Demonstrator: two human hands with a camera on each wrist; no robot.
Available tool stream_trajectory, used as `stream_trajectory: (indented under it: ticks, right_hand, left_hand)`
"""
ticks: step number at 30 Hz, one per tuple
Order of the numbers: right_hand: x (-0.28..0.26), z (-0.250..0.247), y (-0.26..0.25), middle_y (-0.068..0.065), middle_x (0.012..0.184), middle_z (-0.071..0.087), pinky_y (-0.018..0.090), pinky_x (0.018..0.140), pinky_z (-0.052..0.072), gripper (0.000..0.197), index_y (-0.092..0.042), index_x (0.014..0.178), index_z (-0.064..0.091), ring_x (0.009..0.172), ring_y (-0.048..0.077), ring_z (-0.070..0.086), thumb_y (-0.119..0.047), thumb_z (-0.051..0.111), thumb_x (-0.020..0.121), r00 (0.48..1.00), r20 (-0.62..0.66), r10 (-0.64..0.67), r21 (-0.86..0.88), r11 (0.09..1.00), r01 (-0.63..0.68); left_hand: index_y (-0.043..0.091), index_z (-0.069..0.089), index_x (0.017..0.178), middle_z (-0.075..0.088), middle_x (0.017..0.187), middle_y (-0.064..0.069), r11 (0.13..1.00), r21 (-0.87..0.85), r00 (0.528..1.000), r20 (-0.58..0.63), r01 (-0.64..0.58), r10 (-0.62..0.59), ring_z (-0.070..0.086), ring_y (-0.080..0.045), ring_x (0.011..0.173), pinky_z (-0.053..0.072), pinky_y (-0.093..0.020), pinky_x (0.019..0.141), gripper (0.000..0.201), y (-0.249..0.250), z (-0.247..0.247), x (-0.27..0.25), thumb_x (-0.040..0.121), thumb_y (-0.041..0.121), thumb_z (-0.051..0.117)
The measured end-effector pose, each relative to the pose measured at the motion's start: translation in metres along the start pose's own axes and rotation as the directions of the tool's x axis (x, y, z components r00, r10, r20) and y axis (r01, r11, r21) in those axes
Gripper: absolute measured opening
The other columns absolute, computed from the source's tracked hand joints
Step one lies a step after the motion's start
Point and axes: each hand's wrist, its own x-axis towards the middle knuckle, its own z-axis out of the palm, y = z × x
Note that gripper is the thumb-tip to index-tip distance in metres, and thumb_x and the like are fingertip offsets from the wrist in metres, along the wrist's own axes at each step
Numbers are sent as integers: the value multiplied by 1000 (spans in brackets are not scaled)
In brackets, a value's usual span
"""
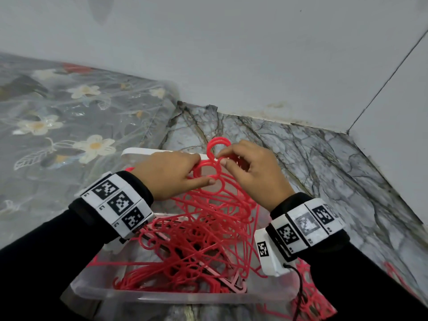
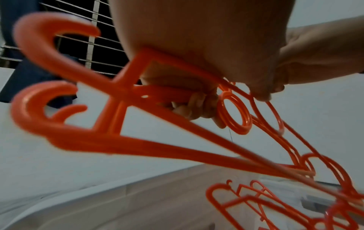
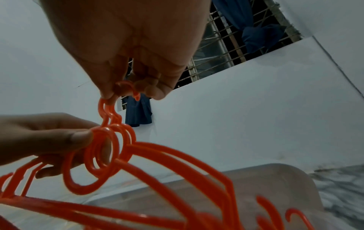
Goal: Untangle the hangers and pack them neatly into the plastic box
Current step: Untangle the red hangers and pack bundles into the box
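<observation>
Both wrist bands sit closest to the head camera, black sleeves behind them, over the near rim of the clear plastic box [image 1: 162,297].

Left hand [image 1: 171,174]: fingers curled round the ring-shaped necks of a held-up bunch of red hangers [image 1: 208,205]. Thumb pressed against the rings in the right wrist view; fingers wrapped over a bar in the left wrist view.

Right hand [image 1: 252,167]: thumb and fingertips pinch the hooks [image 1: 216,144] at the top of the same bunch. Hands nearly touching, both clamped on it, above the far part of the box.

Bunch: several hangers, hooks and rings roughly lined up, shoulders fanning down toward the box. Lower ends appear to run into the pile below; cannot tell whether they are caught in it.

Box contents: a loose heap of red hangers [image 1: 185,269], crossed at many angles, some arms poking over the rim. Not a neat stack.

More red hangers [image 1: 312,295] on the marble floor [image 1: 324,158], outside the box at its right near corner.

White lid [image 1: 139,151] lies beyond the box, partly hidden by the left hand.

Judgement on progress: early to middle. One bunch is being gathered and aligned; most of the heap looks still tangled. Left to do, as I read it: free this bunch, lay it flat, sort the rest, collect the strays from the floor.
</observation>
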Motion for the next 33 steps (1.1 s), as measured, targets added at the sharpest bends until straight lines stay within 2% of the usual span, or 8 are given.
stream_trajectory:
  ticks: [3, 6, 10, 14, 18, 21, 26, 33]
  right_hand:
    - [3, -4, 2, -13, 87, 66, 12, 64, 39, 15, -24, 98, 66, 70, 3, 55, -13, 64, 87, 992, -43, 115, 182, 978, -106]
    - [4, -9, 5, -13, 96, 67, 26, 69, 53, 27, -34, 96, 59, 79, 6, 61, -10, 64, 86, 980, -39, 196, 302, 937, -175]
    - [2, -17, 21, -13, 89, 65, 31, 70, 54, 23, -31, 85, 61, 76, 15, 62, -8, 63, 85, 957, -81, 280, 211, 943, -258]
    - [-8, -15, 42, -7, 72, 62, 21, 65, 48, 4, -17, 87, 67, 71, 17, 61, -13, 68, 84, 881, 247, 403, -64, 914, -400]
    - [-19, 6, 42, 8, 84, 70, 36, 74, 53, 16, -10, 89, 69, 78, 23, 65, -25, 68, 85, 801, 400, 446, -177, 895, -410]
    - [-22, 21, 39, 8, 86, 69, 33, 71, 48, 19, -13, 88, 66, 79, 21, 62, -32, 67, 86, 785, 411, 464, -223, 886, -407]
    - [-18, 27, 38, 14, 82, 70, 39, 75, 55, 11, -4, 89, 68, 78, 26, 66, -15, 63, 89, 786, 380, 488, -212, 873, -439]
    - [-14, 16, 34, 17, 78, 71, 43, 76, 54, 5, -6, 82, 59, 73, 27, 68, -4, 62, 86, 808, 346, 477, -174, 879, -445]
  left_hand:
    - [27, 44, 85, 57, 81, 8, 983, 181, 996, -75, -42, 57, 61, -19, 76, 32, -30, 53, 59, -1, 2, 1, 82, 72, 5]
    - [25, 38, 85, 63, 91, 3, 953, 299, 990, -116, -38, 76, 62, -23, 77, 31, -30, 51, 45, -3, 2, 1, 91, 57, 7]
    - [22, 36, 83, 64, 80, -1, 949, 313, 991, -133, 39, 3, 62, -27, 70, 30, -31, 50, 37, -6, -4, -2, 95, 53, 19]
    - [20, 47, 97, 58, 65, -2, 948, 300, 985, -163, 110, -63, 61, -27, 65, 32, -29, 49, 31, -10, -11, -3, 91, 49, 38]
    - [20, 45, 104, 63, 73, -3, 955, 271, 983, -168, 119, -75, 62, -29, 70, 32, -30, 52, 32, -11, -11, -3, 90, 48, 39]
    - [20, 44, 106, 65, 77, -2, 960, 260, 983, -171, 107, -64, 63, -29, 71, 29, -30, 52, 32, -10, -10, -4, 91, 48, 38]
    - [22, 47, 107, 64, 77, -1, 953, 287, 986, -155, 99, -56, 62, -28, 71, 26, -29, 51, 30, -12, -11, -5, 91, 46, 41]
    - [20, 45, 109, 61, 75, 0, 948, 282, 984, -137, 145, -110, 61, -26, 70, 26, -28, 50, 33, -22, -8, -4, 91, 47, 38]
